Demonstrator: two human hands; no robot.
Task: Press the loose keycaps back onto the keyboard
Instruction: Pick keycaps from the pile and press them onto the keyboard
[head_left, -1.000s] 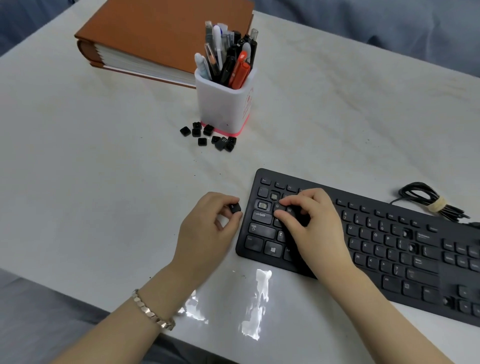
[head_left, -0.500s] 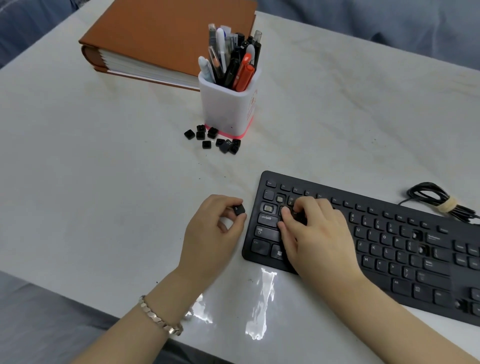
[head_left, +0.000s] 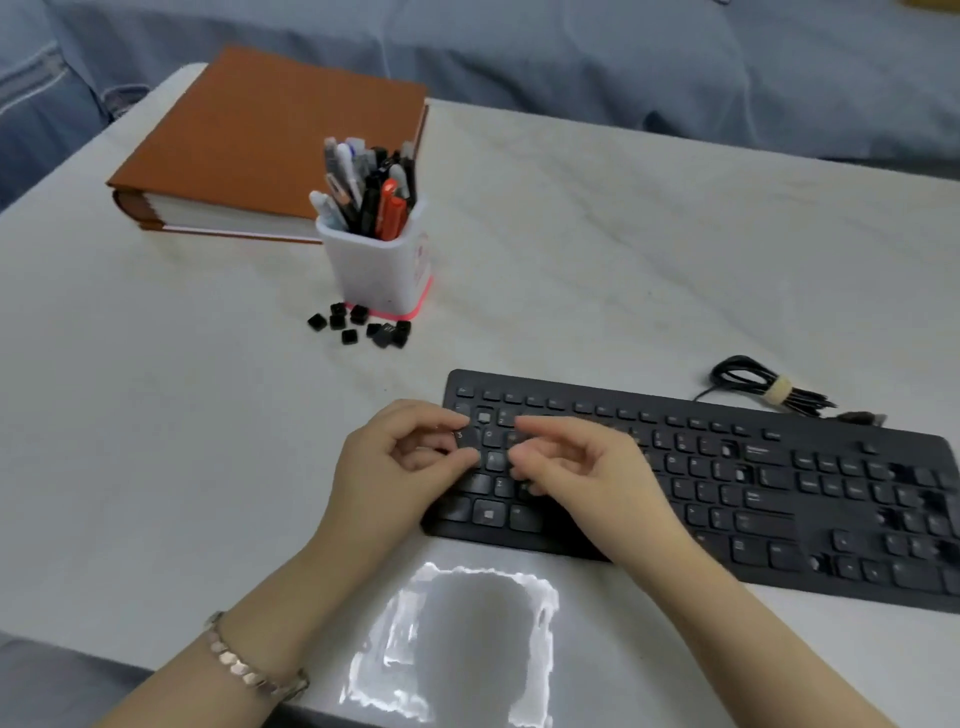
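Head view, items listed from left to right across the white table (head_left: 156, 415).

1. Brown binder (head_left: 260, 145): lies flat at the far left corner, its page edges facing the person.
2. Left wrist: carries a metal link bracelet (head_left: 249, 670) and lies over the near edge of the table.
3. Loose keycaps (head_left: 363, 325): a small cluster of black caps lies on the table surface, touching or just beside the near left foot of the pen holder, and well apart from the keyboard.
4. Pen holder (head_left: 379, 270): a white square cup with a pink base, upright, filled with pens and markers. It stands just in front of the binder.
5. Left hand (head_left: 400, 457): fingers are curled, and the index finger and thumb pinch a single black keycap (head_left: 460, 434). The hand holds this cap over the left end of the keyboard, above the upper rows. Motion blur prevents reading whether the cap touches the keys below it.
6. Keyboard (head_left: 753, 499): black, full-size, set at a slant from centre to the right edge. One position in the upper left rows (head_left: 484, 417) shows a pale open socket.
7. Right hand (head_left: 576, 467): positioned above the left letter block, just beside the left hand, fingers bent and index finger reaching left. The hand is blurred; whether it grasps anything cannot be determined.
8. Cable (head_left: 769, 389): a black bundle, coiled and tied with a pale band, lies behind the keyboard.
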